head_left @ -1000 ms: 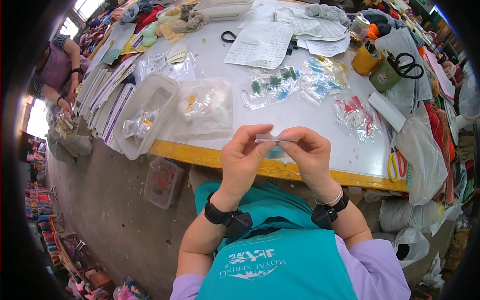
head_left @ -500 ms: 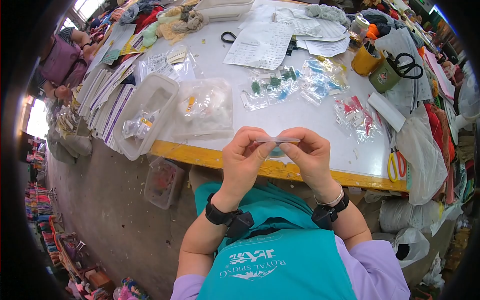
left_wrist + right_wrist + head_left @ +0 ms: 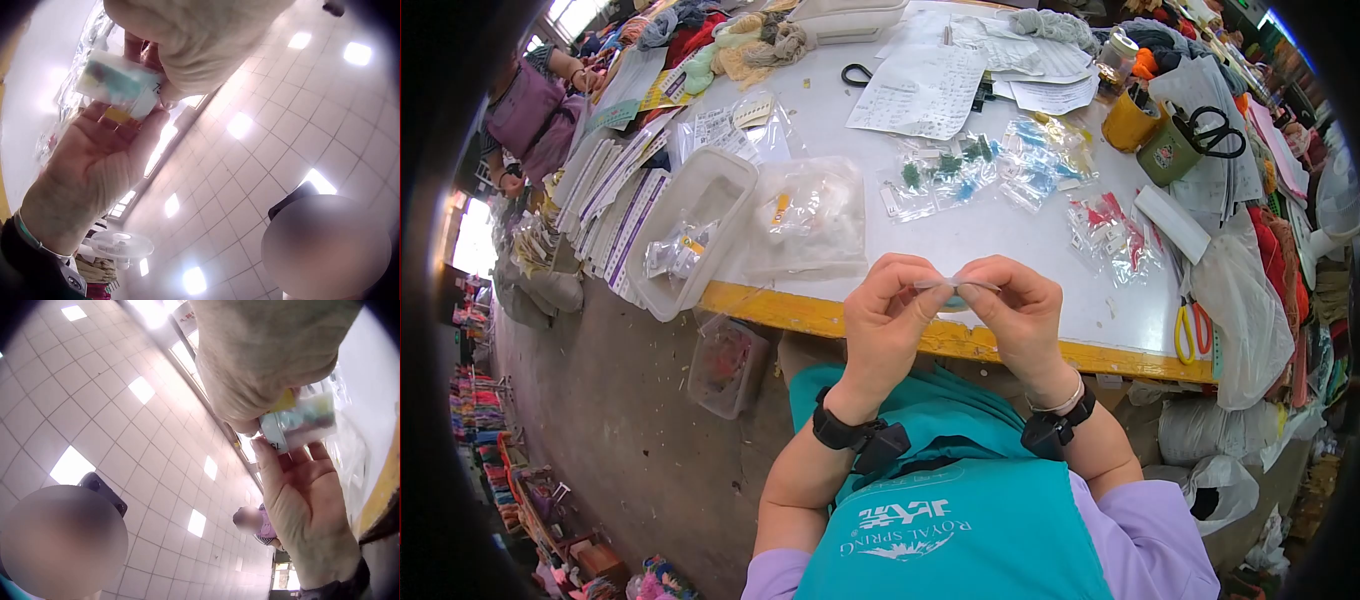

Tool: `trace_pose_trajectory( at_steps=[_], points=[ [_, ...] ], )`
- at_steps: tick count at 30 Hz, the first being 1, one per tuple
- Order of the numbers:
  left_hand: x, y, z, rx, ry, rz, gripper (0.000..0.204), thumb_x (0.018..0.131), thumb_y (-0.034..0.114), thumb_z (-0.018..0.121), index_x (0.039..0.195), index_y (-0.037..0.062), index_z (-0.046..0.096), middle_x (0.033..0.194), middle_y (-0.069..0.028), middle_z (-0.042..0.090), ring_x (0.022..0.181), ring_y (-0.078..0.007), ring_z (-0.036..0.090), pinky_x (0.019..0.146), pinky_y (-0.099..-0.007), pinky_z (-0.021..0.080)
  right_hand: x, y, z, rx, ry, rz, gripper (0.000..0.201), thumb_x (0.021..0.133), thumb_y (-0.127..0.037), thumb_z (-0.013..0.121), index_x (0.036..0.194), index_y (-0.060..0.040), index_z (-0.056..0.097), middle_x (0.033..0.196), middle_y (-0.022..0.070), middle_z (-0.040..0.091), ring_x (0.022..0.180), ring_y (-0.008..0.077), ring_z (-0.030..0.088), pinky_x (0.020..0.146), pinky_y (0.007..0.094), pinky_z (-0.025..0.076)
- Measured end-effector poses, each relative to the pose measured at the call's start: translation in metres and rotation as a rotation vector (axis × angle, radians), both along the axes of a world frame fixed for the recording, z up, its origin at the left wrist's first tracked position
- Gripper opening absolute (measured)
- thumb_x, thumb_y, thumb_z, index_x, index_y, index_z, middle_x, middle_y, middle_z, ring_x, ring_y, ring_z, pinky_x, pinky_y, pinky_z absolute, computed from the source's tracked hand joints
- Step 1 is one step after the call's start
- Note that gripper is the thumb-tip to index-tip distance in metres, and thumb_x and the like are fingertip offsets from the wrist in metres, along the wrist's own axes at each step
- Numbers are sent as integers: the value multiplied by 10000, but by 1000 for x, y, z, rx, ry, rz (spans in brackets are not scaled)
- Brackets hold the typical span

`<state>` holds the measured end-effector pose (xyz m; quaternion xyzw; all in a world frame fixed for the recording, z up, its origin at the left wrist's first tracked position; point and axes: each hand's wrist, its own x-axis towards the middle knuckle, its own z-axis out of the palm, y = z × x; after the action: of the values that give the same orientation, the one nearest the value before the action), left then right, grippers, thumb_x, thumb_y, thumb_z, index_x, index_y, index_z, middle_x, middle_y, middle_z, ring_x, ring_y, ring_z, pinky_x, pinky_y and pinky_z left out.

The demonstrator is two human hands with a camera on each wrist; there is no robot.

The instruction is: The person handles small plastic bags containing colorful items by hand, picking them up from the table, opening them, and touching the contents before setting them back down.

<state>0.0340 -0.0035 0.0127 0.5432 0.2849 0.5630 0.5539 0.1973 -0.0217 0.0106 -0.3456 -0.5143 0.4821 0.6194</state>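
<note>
Over the table's front edge, a small clear plastic bag [image 3: 115, 81] with teal contents and a white label is held between both hands. My left hand [image 3: 890, 310] pinches its top edge between thumb and fingers. The right hand [image 3: 1020, 310] pinches the same edge close beside it, thumb tips nearly together. In the right wrist view the bag [image 3: 303, 422] hangs below the fingertips, and a yellow patch shows next to it. From above, the hands hide most of the bag.
Small bags with green and blue contents [image 3: 950, 168] lie beyond the hands, and bags with red contents [image 3: 1112, 232] lie to the right. A plastic bin [image 3: 730, 190] and a larger clear bag [image 3: 810, 225] stand at left. Scissors [image 3: 1185, 333] lie at the right edge.
The bag's top edge, straight a second ago, now bends between the thumbs. Both hands stay in nearly the same place. The person at the far left has shifted position.
</note>
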Motion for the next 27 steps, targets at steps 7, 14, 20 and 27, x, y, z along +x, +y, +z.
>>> trace_pose_trajectory(
  at_steps=[7,14,20,27],
  points=[
    [4,-5,5,-38,-73,-1,77,900,16,667,969,17,634,962,-13,599,854,-63,533,759,-212,430,-6,-2,8,-18,55,5,112,877,25,666,989,32,658,956,58,672,901,99,599,806,246,490],
    [1,-5,3,-46,-69,-18,121,923,29,654,1038,1,628,971,-18,635,898,-69,596,801,-216,493,-6,-3,7,-49,42,-3,144,882,24,672,1025,32,666,964,60,677,895,95,599,796,237,489],
    [2,-5,4,-28,-72,-2,98,912,20,665,1004,-3,643,956,-18,620,874,-72,593,782,-217,487,-6,-2,7,-20,29,-13,124,882,14,676,1005,29,672,947,60,680,878,99,607,785,237,493],
    [4,-6,6,-40,-57,34,67,899,14,674,959,-7,653,927,-20,602,842,-72,575,744,-214,467,-7,-4,8,-19,-27,-49,98,880,0,679,975,24,665,926,51,678,856,93,606,773,238,494]
  ],
)
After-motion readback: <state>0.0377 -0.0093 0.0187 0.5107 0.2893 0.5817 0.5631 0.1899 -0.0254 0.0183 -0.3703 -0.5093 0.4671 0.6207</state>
